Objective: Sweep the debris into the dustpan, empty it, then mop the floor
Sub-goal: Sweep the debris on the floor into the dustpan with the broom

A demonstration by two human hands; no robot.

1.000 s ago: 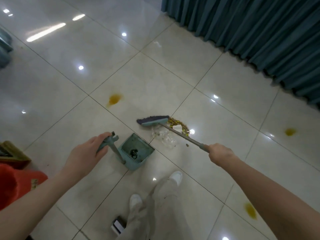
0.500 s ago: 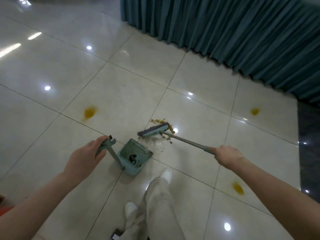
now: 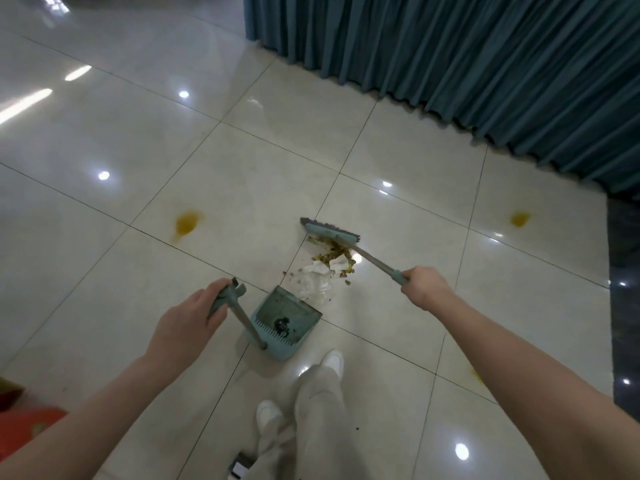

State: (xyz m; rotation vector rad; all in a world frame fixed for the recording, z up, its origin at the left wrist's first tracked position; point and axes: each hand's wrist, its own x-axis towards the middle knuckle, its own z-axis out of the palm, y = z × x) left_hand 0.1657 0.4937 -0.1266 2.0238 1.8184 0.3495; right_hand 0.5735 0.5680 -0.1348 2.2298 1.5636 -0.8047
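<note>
My left hand (image 3: 194, 317) grips the top of the upright handle of a teal dustpan (image 3: 287, 322) that sits on the tiled floor, its mouth facing the debris. A dark clump lies inside the pan. My right hand (image 3: 424, 287) grips the handle of a teal broom (image 3: 329, 232), whose head rests on the floor beyond the pile. The debris (image 3: 332, 259), yellow-brown scraps, white paper bits and a crumpled clear plastic piece (image 3: 313, 289), lies between the broom head and the dustpan mouth.
Yellow stains mark the glossy tiles at the left (image 3: 187, 223), at the right (image 3: 519, 219) and near my right arm (image 3: 477, 375). A teal curtain (image 3: 467, 64) hangs along the far side. A red object (image 3: 24, 427) lies bottom left. My feet (image 3: 332, 362) stand just behind the dustpan.
The broom head has swung out beyond the pile and now sits on its far side. The debris lies gathered closer to the dustpan mouth. My view has shifted.
</note>
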